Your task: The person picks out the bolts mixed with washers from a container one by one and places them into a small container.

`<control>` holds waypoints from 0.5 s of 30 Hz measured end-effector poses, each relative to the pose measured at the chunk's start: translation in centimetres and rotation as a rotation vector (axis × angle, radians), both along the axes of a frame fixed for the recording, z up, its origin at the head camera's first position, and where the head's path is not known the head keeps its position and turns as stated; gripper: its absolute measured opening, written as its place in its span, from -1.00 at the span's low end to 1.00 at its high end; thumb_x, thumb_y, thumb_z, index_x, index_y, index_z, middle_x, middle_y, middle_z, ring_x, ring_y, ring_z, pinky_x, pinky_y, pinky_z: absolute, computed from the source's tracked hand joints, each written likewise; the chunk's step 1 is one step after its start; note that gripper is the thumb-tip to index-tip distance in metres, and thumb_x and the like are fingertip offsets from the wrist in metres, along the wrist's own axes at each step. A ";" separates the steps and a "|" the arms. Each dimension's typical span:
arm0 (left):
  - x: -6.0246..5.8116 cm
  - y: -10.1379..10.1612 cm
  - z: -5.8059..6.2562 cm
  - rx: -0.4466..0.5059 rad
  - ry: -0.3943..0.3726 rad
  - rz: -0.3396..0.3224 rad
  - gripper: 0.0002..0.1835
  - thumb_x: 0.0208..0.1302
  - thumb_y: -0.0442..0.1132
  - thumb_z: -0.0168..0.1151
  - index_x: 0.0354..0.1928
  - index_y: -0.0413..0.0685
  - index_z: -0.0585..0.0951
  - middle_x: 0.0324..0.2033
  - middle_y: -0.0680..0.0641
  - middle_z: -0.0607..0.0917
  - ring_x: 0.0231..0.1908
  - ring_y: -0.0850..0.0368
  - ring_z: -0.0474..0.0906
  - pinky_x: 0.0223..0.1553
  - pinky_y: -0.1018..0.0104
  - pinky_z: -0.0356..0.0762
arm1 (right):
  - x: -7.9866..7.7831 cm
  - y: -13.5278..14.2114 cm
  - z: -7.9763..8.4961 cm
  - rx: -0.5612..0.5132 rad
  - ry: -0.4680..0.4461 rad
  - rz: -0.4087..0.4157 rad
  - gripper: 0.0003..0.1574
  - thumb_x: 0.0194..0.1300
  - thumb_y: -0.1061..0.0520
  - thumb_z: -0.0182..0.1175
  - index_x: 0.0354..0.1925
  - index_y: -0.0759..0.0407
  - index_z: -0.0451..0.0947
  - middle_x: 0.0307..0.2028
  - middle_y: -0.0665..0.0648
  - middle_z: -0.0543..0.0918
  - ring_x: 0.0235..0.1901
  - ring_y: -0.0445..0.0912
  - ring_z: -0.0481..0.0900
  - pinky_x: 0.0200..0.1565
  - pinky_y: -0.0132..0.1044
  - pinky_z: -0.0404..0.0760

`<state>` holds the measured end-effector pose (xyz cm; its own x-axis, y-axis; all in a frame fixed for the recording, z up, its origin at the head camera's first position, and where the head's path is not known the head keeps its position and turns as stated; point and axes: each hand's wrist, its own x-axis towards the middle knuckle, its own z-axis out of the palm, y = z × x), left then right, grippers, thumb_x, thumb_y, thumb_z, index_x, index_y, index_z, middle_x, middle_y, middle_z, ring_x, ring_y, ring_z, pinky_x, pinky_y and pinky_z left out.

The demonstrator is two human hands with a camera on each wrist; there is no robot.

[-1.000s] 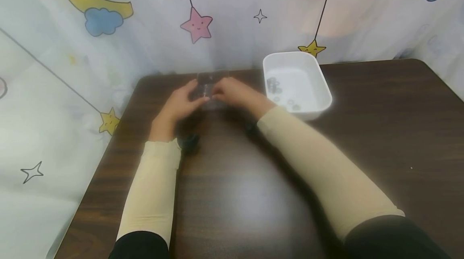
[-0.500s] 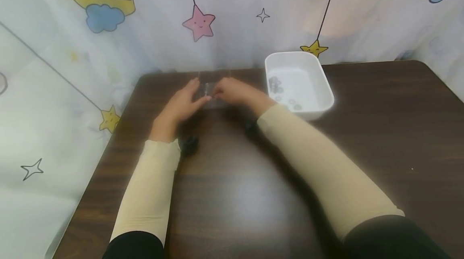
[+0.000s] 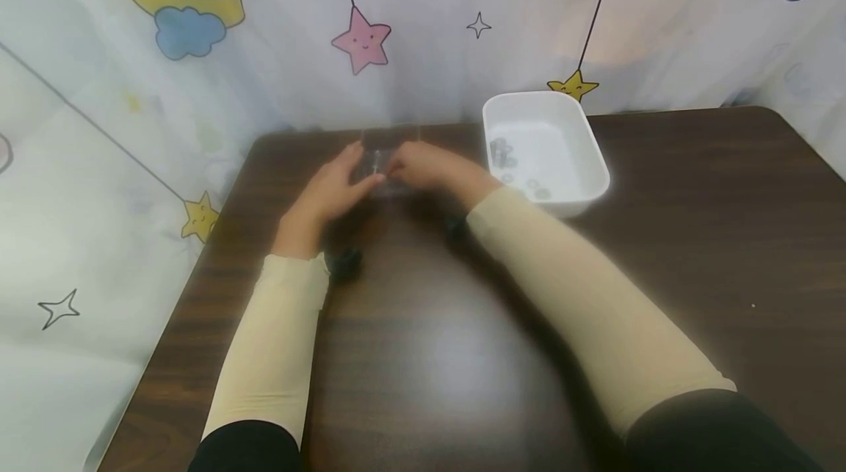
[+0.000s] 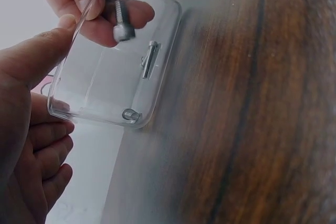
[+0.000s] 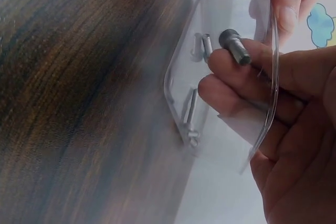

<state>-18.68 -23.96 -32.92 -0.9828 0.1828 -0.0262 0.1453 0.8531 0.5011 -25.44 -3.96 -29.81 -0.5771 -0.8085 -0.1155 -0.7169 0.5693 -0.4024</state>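
A clear plastic box (image 3: 393, 191) stands at the table's far left edge, between both hands. My left hand (image 3: 330, 186) grips its left side, thumb at the rim and fingers outside the wall. My right hand (image 3: 426, 166) reaches in over the opposite side, fingertips inside the box. Those fingertips pinch a socket-head bolt (image 4: 123, 30), its head pointing down in the left wrist view; the right wrist view also has this bolt (image 5: 234, 47). Below it, on the box floor, lie a longer bolt (image 4: 150, 59) and another small metal piece (image 4: 131, 115).
A white plastic bin (image 3: 575, 200) sits right of the box, with several small metal rings (image 3: 502, 155) inside on its left. The dark wooden table (image 3: 429, 354) stretches toward me and right. A patterned curtain (image 3: 436, 83) hangs along the far and left edges.
The head view has shifted slightly. Both hands stay at the box, with no visible change in their hold.
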 end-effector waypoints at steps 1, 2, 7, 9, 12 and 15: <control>0.0 0.0 0.0 0.000 0.001 0.000 0.02 0.30 0.43 -0.02 0.55 -0.09 0.00 0.57 -0.05 -0.11 0.54 -0.06 -0.15 0.54 -0.04 -0.16 | 0.0 0.0 0.0 0.002 -0.003 0.001 -0.69 0.45 0.15 0.06 0.02 0.20 0.66 -0.03 0.18 0.73 -0.02 0.01 0.67 0.13 -0.17 0.61; 0.0 0.0 0.0 0.001 0.003 0.001 0.02 0.30 0.43 -0.02 0.55 -0.09 0.00 0.57 -0.04 -0.11 0.54 -0.06 -0.14 0.54 -0.04 -0.15 | 0.0 0.0 0.1 0.003 -0.005 0.003 -0.69 0.46 0.16 0.06 0.01 0.20 0.66 -0.04 0.18 0.73 -0.03 0.01 0.67 0.12 -0.17 0.61; 0.0 0.0 0.0 0.006 0.007 0.001 0.01 0.30 0.43 -0.01 0.55 -0.07 0.00 0.57 -0.02 -0.11 0.54 -0.06 -0.13 0.54 -0.04 -0.14 | 0.0 0.0 0.2 -0.005 -0.013 -0.003 -0.70 0.45 0.16 0.06 0.00 0.21 0.66 -0.09 0.17 0.74 -0.11 -0.02 0.68 0.04 -0.19 0.64; 0.0 0.0 0.0 0.007 0.004 0.002 0.01 0.30 0.43 -0.01 0.55 -0.05 -0.01 0.57 0.00 -0.12 0.54 -0.06 -0.14 0.54 -0.04 -0.15 | -0.1 0.0 0.1 -0.017 -0.016 -0.010 -0.71 0.44 0.16 0.07 -0.02 0.20 0.67 -0.14 0.16 0.75 -0.17 -0.03 0.68 -0.01 -0.21 0.65; 0.0 0.0 0.0 0.011 0.001 0.003 0.00 0.30 0.42 0.00 0.56 -0.02 -0.02 0.56 0.01 -0.12 0.54 -0.07 -0.13 0.54 -0.04 -0.15 | -0.4 0.2 -0.1 -0.045 -0.001 -0.025 -0.71 0.44 0.13 0.09 -0.03 0.17 0.68 -0.14 0.13 0.74 -0.18 -0.05 0.67 -0.03 -0.22 0.65; 0.0 -0.1 0.1 0.019 0.005 -0.002 0.00 0.31 0.40 0.01 0.55 -0.07 0.00 0.57 -0.03 -0.10 0.54 -0.09 -0.12 0.54 -0.04 -0.14 | -0.7 0.5 0.1 -0.076 0.024 -0.042 -0.70 0.44 0.13 0.08 0.00 0.18 0.67 -0.11 0.13 0.73 -0.15 -0.05 0.66 0.00 -0.21 0.64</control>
<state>-18.67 -24.10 -32.80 -0.9825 0.1853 -0.0177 0.1497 0.8433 0.5162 -26.12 -3.43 -29.70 -0.6122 -0.7897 -0.0405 -0.7031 0.5671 -0.4290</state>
